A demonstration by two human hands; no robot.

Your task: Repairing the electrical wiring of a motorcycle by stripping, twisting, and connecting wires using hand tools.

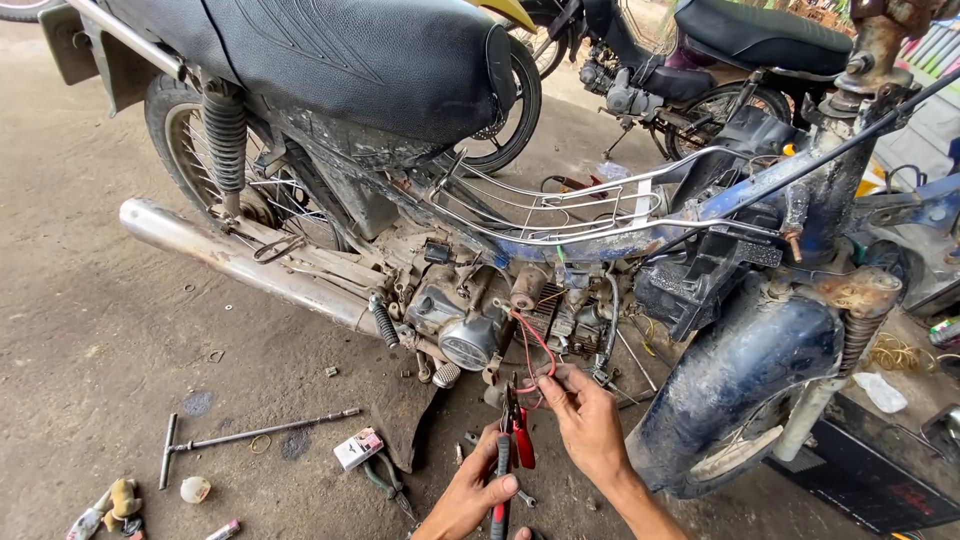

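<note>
Gripping red-handled pliers (508, 440) at the bottom centre.
Your left hand (470, 495) clenches their handles; your right hand (588, 425) pinches a red wire (535, 345) below the motorcycle engine (465, 320).

There are two motorcycles: one stripped blue motorcycle (600, 230) in front and one dark motorcycle (700, 70) behind it. Two bare hands are visible, the left hand (468, 495) and the right hand (590, 425). One red-handled pliers (512, 440), one thin red wire (535, 345), one metal T-handle wrench (240, 437) and one small white box (358, 448) are present.
</note>
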